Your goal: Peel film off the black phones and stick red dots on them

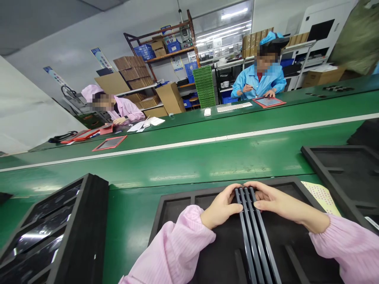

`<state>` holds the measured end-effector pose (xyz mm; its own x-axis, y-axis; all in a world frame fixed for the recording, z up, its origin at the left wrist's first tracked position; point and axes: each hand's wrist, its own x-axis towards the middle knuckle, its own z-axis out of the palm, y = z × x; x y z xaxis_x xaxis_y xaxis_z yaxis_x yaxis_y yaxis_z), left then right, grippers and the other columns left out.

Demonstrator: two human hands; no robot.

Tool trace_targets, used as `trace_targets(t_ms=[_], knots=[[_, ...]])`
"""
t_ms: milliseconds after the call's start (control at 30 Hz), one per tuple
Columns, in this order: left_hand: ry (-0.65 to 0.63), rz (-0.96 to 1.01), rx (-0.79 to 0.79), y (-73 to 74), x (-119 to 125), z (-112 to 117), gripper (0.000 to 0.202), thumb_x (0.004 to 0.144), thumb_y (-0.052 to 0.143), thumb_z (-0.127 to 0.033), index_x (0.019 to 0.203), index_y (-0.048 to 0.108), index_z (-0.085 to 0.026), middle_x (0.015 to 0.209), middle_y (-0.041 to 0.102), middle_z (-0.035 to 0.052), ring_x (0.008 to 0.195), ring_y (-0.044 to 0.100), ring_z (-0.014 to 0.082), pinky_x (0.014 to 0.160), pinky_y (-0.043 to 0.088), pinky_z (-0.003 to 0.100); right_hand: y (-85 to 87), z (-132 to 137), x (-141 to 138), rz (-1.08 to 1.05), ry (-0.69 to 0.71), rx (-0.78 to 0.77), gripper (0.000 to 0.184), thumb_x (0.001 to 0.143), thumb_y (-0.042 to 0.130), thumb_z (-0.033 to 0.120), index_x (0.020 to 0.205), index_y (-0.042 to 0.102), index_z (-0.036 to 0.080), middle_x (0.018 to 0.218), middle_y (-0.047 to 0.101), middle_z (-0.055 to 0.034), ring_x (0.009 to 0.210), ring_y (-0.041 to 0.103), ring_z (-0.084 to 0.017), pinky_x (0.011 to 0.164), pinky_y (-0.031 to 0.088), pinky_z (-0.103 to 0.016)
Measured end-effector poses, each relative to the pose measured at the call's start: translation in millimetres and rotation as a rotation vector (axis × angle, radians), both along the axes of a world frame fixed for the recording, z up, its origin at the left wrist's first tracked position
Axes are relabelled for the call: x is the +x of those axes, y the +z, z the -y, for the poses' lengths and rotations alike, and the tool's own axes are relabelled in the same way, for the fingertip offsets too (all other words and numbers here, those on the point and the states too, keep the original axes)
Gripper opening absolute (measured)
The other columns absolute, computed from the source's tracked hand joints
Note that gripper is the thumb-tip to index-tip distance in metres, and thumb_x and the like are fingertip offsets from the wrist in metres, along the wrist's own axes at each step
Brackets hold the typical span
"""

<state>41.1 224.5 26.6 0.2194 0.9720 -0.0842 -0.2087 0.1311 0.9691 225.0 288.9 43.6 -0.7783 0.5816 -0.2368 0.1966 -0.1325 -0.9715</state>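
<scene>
Both my hands close on a stack of three thin dark panels (254, 236) that stand on edge in a black foam tray (183, 199) in front of me. My left hand (220, 207) grips the stack's far end from the left, fingers curled over the top edges. From the right, my right hand (274, 201) presses against the same end, thumb along the side. Pink sleeves cover both my arms.
Another black foam tray (89, 221) with glossy panels sits at the left, a third empty one (340, 165) at the right, beside a dotted yellow sheet (321, 195). Beyond runs a green conveyor (189, 157). Across it, two seated persons (257, 79) (118, 108) handle red-framed panels (110, 142).
</scene>
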Motion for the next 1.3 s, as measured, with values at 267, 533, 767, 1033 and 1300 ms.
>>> trace_targets(t_ms=[267,533,767,1033,1300], knots=[[0.213,-0.198,-0.042,4.4,14.6,-2.2,0.027,0.064,0.056,-0.005,0.087,0.051,-0.019,0.086,0.061,-0.0005,0.088,0.06,0.0167,0.086,0.046,0.034,-5.9,5.9,-15.7,0.065,-0.169,0.116,0.038,0.067,0.058,0.035,0.099,0.047,0.019,0.071,0.05,0.0024,0.061,0.048,-0.014,0.055,0.044,-0.027],[0.24,-0.249,-0.032,3.6,18.4,-0.6,0.028,0.067,0.052,-0.003,0.091,0.049,-0.019,0.09,0.06,0.0002,0.093,0.059,0.0168,0.09,0.044,0.033,-10.6,5.2,-13.8,0.083,-0.19,0.175,0.031,0.069,0.059,0.029,0.097,0.049,0.02,0.076,0.053,0.0018,0.066,0.052,-0.015,0.058,0.043,-0.027],[0.157,-0.267,-0.029,5.8,15.9,2.2,0.041,0.061,0.058,-0.006,0.099,0.047,-0.019,0.096,0.057,0.0025,0.097,0.056,0.02,0.092,0.043,0.036,-8.7,5.0,-9.6,0.075,-0.12,0.137,0.042,0.07,0.066,0.032,0.105,0.047,0.019,0.085,0.055,-0.0005,0.078,0.055,-0.019,0.069,0.046,-0.031],[-0.127,-0.155,0.048,-0.7,-2.0,-0.3,0.072,0.059,0.072,-0.026,0.12,0.035,-0.019,0.13,0.043,0.0128,0.125,0.039,0.0289,0.107,0.027,0.044,-10.1,-4.7,10.2,0.014,0.131,0.018,0.078,0.072,0.068,0.043,0.133,0.028,0.018,0.089,0.055,-0.0027,0.077,0.055,-0.018,0.069,0.044,-0.032],[-0.133,-0.22,0.042,-0.2,-1.5,0.4,0.087,0.061,0.072,-0.03,0.134,0.026,-0.016,0.143,0.032,0.0164,0.133,0.029,0.0295,0.111,0.02,0.042,1.7,-1.4,5.7,0.122,0.077,0.182,0.071,0.069,0.067,0.04,0.129,0.035,0.017,0.086,0.053,-0.0023,0.073,0.05,-0.017,0.064,0.042,-0.03]])
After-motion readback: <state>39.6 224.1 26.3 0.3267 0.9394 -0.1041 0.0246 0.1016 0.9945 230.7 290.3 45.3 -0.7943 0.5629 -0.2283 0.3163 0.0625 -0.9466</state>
